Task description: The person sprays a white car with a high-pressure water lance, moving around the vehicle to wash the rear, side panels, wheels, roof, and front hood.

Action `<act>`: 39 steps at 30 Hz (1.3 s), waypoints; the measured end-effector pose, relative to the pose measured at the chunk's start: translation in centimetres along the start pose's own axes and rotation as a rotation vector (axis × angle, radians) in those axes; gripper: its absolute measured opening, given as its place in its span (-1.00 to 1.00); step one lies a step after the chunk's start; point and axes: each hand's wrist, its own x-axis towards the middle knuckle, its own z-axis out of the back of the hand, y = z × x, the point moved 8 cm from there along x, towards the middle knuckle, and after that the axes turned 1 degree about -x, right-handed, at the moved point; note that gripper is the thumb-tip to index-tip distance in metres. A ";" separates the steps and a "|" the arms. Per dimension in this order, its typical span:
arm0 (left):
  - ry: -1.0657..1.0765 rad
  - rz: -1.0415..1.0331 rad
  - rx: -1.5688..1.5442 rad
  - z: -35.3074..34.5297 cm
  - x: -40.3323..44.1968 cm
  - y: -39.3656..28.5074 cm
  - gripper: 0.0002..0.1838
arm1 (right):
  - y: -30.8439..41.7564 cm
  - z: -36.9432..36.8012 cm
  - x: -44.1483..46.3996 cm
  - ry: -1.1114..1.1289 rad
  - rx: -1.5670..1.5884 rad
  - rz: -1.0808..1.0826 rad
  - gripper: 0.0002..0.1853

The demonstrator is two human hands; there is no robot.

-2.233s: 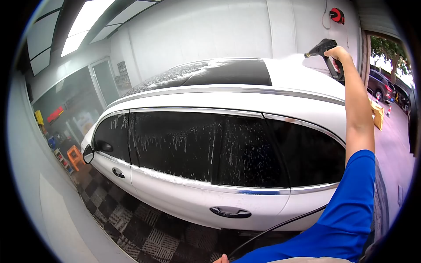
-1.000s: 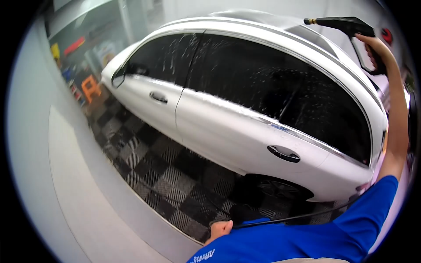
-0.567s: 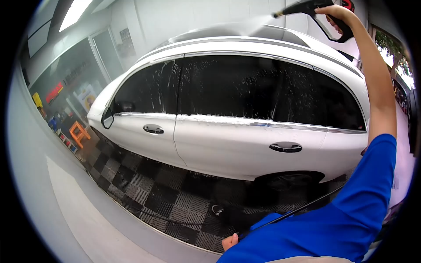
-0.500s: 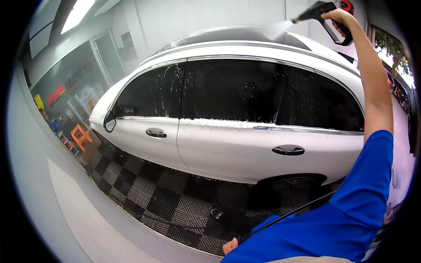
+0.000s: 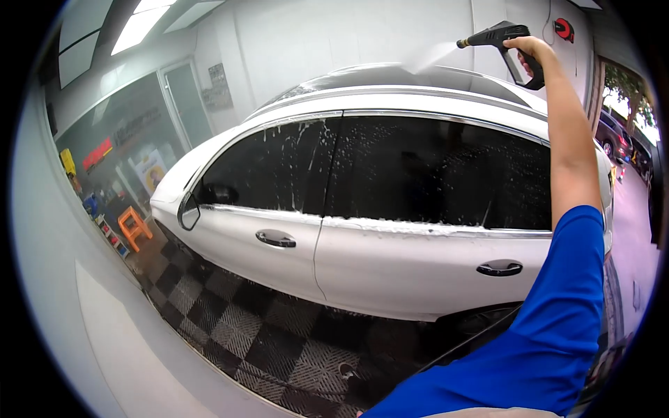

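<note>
My right hand (image 5: 531, 54), raised high on the right, is wrapped round the grip of a black pressure washer gun (image 5: 496, 35). From its brass-coloured nozzle a white spray fans down and left onto the roof (image 5: 376, 78) of a white car (image 5: 390, 272). Foam and drops streak the dark side windows (image 5: 432, 167), and a line of suds lies along the sill beneath them. Only a sliver of my left hand (image 5: 360, 414) shows at the bottom edge, its fingers hidden. A black hose (image 5: 467, 344) runs beside my blue sleeve.
Black and grey floor tiles (image 5: 265, 341) lie between the car and a pale low wall (image 5: 118, 334). An orange stool (image 5: 134, 228) stands near the car's front, by glass panels. A red reel (image 5: 564, 30) hangs on the back wall. Outside at right, another car (image 5: 612, 136) is parked.
My view has shifted, so the car appears lower and farther right. The gun is slightly lower and left in view, still spraying the roof. My left hand has almost dropped out of view.
</note>
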 end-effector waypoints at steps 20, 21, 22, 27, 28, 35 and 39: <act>0.207 0.010 0.105 8.0 23.9 -9.7 -0.46 | 15.8 -20.8 -5.5 0.007 -0.166 0.178 -0.46; 0.234 0.016 0.104 8.0 24.6 -10.0 -0.46 | 16.2 -21.0 -7.0 0.022 -0.156 0.189 -0.44; 0.259 0.029 0.103 8.1 25.2 -10.3 -0.45 | 16.5 -20.7 -7.3 0.014 -0.166 0.187 -0.44; 0.439 0.027 0.097 8.9 28.9 -11.4 -0.44 | 14.0 -15.4 -5.9 -0.145 -0.323 0.116 -0.46; 0.479 0.025 0.096 9.3 29.9 -11.7 -0.43 | 12.4 -12.3 -1.1 -0.268 -0.424 0.264 -0.51; 0.965 0.032 0.221 11.6 33.6 -18.3 -0.47 | 14.9 -14.3 -16.0 -0.029 -0.418 0.049 -0.58; 1.062 -0.082 0.243 12.6 35.4 -18.5 -0.44 | 17.8 -18.2 -22.7 -0.016 -0.252 0.080 -0.53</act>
